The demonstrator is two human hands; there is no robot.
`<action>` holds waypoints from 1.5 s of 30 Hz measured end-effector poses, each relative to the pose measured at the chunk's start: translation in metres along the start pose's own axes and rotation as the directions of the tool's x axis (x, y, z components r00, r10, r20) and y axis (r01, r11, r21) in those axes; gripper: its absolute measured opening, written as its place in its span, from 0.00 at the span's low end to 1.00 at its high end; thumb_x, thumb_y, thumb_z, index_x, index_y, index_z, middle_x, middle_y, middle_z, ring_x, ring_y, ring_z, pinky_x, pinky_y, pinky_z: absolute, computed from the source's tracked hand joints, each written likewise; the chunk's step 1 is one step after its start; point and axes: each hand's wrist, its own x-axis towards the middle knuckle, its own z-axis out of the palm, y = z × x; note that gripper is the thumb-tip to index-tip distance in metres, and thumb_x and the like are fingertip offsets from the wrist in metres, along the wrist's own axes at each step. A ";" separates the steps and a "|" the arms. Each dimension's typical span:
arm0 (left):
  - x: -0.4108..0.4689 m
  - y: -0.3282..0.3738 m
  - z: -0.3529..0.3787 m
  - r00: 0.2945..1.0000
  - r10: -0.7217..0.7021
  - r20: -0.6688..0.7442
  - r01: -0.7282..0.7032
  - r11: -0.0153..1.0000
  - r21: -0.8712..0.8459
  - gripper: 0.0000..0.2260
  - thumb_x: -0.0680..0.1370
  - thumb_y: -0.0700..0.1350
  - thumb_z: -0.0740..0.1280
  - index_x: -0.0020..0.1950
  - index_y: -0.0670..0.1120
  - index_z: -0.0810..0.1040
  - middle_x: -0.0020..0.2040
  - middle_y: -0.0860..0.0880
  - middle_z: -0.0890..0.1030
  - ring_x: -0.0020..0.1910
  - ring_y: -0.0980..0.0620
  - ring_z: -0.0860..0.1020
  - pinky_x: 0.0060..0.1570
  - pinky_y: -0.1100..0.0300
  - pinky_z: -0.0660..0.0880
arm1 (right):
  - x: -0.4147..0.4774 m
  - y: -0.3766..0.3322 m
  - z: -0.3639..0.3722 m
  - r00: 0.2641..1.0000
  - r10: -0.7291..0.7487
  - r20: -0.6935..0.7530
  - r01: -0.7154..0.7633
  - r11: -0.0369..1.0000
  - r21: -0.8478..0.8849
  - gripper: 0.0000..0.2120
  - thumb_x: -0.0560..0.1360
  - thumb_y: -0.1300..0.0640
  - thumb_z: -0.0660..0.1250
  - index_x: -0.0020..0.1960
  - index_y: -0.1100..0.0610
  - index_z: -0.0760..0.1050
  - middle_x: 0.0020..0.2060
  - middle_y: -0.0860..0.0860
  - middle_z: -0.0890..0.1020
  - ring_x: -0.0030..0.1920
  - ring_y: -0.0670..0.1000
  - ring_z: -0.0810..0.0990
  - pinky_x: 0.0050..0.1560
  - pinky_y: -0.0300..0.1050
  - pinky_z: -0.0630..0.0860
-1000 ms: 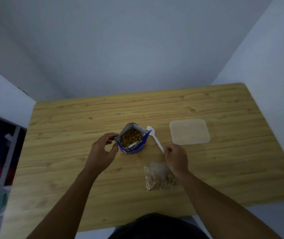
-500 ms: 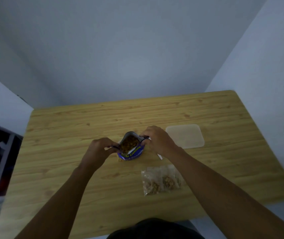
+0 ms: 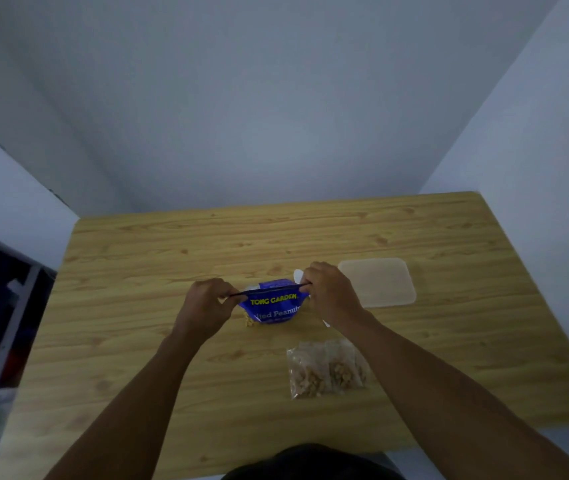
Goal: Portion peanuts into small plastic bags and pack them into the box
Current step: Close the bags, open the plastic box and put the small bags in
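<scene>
The peanut packet (image 3: 273, 304), blue with yellow lettering, stands near the middle of the wooden table (image 3: 137, 341), its printed face turned toward the person. Its top edge is drawn out flat into a thin dark line between the two hands. The left hand (image 3: 204, 308) pinches the left end of that edge between thumb and fingers, the other fingers curled in. The right hand (image 3: 330, 294) pinches the right end in the same way, knuckles up, so both hands are closed on the packet's mouth and the peanuts inside cannot be seen. A little heap of loose peanuts, or something printed on the packet's corner, shows at its lower left; I cannot tell which.

Just behind the right hand a bit of a white plastic spoon (image 3: 298, 276) peeks out, and another white sliver shows below the wrist, so the spoon lies on the table under that hand. To the right of the hand, close beside it but apart, lies a pale, cloudy box lid or shallow box (image 3: 378, 282) with rounded corners, flat on the table; which of the two it is I cannot say.

Nearer the person, under the right forearm's line, two small clear bags (image 3: 326, 368) with peanuts in them lie side by side, touching or slightly overlapping, on the table.
</scene>
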 end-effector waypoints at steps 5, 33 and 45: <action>-0.001 -0.004 0.002 1.000 -0.028 -0.001 0.028 1.000 -0.009 0.04 0.71 0.39 0.77 0.44 0.45 0.86 0.36 0.50 0.83 0.35 0.52 0.80 0.37 0.49 0.79 | 0.006 0.015 -0.003 0.991 -0.029 0.129 0.012 0.992 0.129 0.02 0.74 0.63 0.71 0.45 0.61 0.79 0.43 0.54 0.79 0.45 0.50 0.73 0.45 0.45 0.70; 0.024 0.031 0.031 0.994 0.069 0.082 -0.075 0.995 0.070 0.06 0.74 0.37 0.69 0.49 0.43 0.84 0.41 0.47 0.79 0.41 0.47 0.77 0.42 0.50 0.77 | 0.021 -0.018 0.002 0.993 0.009 0.121 0.003 0.995 -0.097 0.08 0.66 0.66 0.74 0.39 0.54 0.80 0.37 0.51 0.83 0.41 0.58 0.80 0.43 0.46 0.64; 0.023 0.026 0.029 0.994 0.063 0.094 -0.076 0.986 0.145 0.06 0.73 0.43 0.72 0.49 0.46 0.85 0.37 0.48 0.81 0.38 0.45 0.79 0.42 0.50 0.73 | 0.027 -0.036 0.010 0.992 -0.029 0.124 0.031 0.999 -0.014 0.11 0.63 0.73 0.71 0.41 0.61 0.81 0.38 0.56 0.81 0.43 0.61 0.79 0.39 0.44 0.64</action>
